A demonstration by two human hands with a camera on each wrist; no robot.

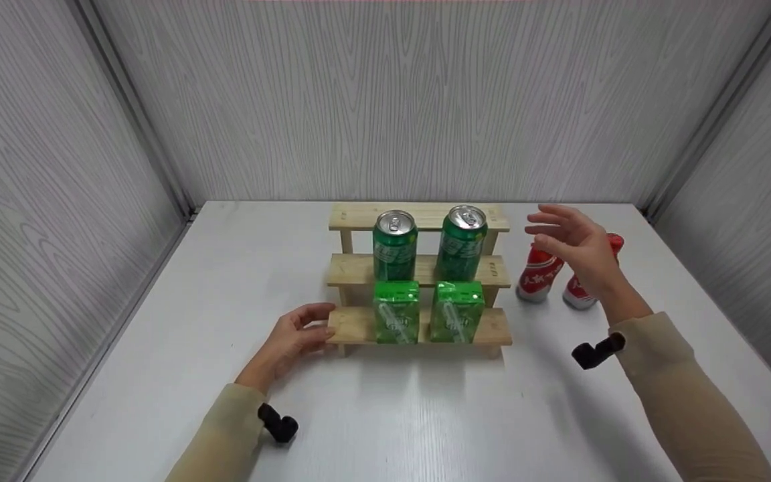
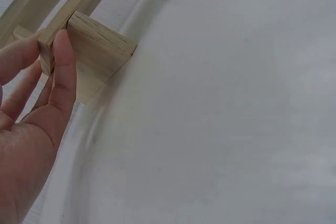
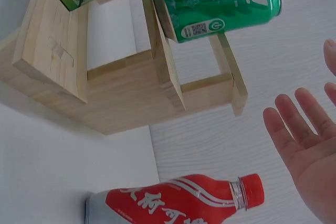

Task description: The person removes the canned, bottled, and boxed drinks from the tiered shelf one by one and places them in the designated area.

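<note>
A three-step wooden rack (image 1: 352, 327) stands on the table. My left hand (image 1: 295, 338) pinches the left end of its lowest step; in the left wrist view the thumb and fingers (image 2: 64, 59) lie on either side of the board. Two green drink cans (image 1: 395, 251) stand on the middle step and two green juice boxes (image 1: 397, 314) on the lowest. To the right of the rack, my right hand (image 1: 576, 244) hovers over two red-labelled cola bottles (image 1: 538, 278), partly covering them. Its fingers (image 3: 296, 121) are spread and hold nothing.
The white table (image 1: 419, 415) has grey wood-grain panels (image 1: 399, 100) at its back and on both sides. The rack's top step (image 1: 359, 215) lies behind the cans. Black wrist devices (image 1: 278, 423) sit at both sleeve cuffs.
</note>
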